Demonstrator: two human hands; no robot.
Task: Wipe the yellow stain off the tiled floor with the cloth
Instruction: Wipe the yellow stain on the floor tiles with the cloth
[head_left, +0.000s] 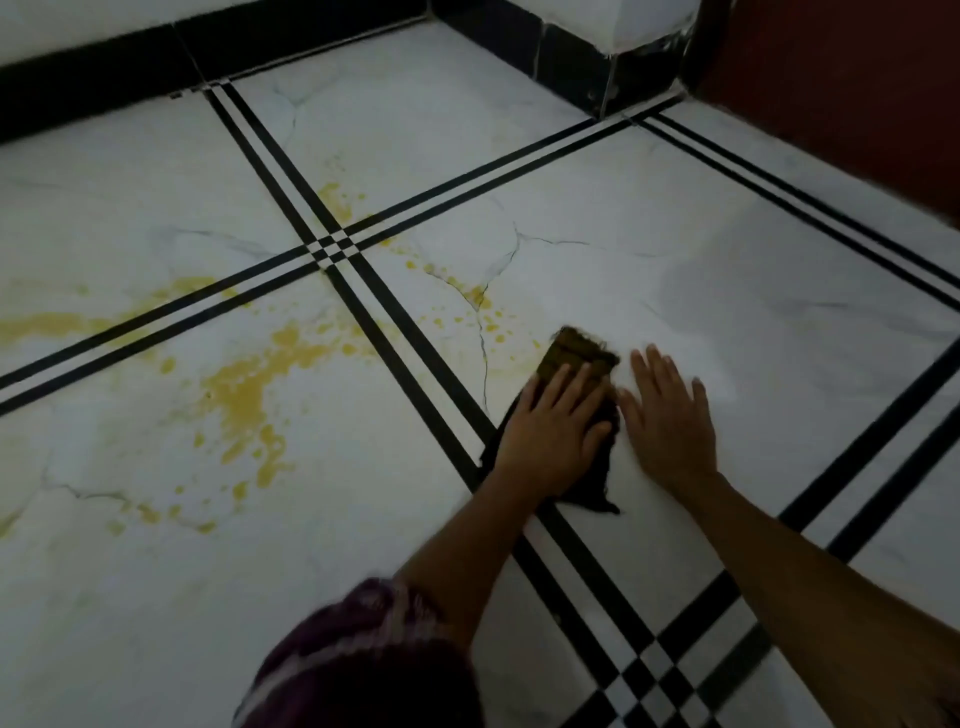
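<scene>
A dark brown cloth (579, 353) lies on the white marble-look tiled floor (779, 270). My left hand (550, 431) presses flat on top of it, fingers spread. My right hand (670, 421) rests flat on the bare tile just right of the cloth, holding nothing. The yellow stain (249, 384) spreads over the tiles to the left of the cloth as a big splash. Small yellow drops (483, 312) lie just beyond the cloth's far-left corner. A yellow streak (41, 325) reaches the left edge.
Double black stripes (332, 247) cross between the tiles. A black skirting (104, 78) runs along the far wall, with a chipped black-and-white corner (639, 57) at the back right. A dark red surface (857, 104) stands at the right. My patterned sleeve (363, 623) shows below.
</scene>
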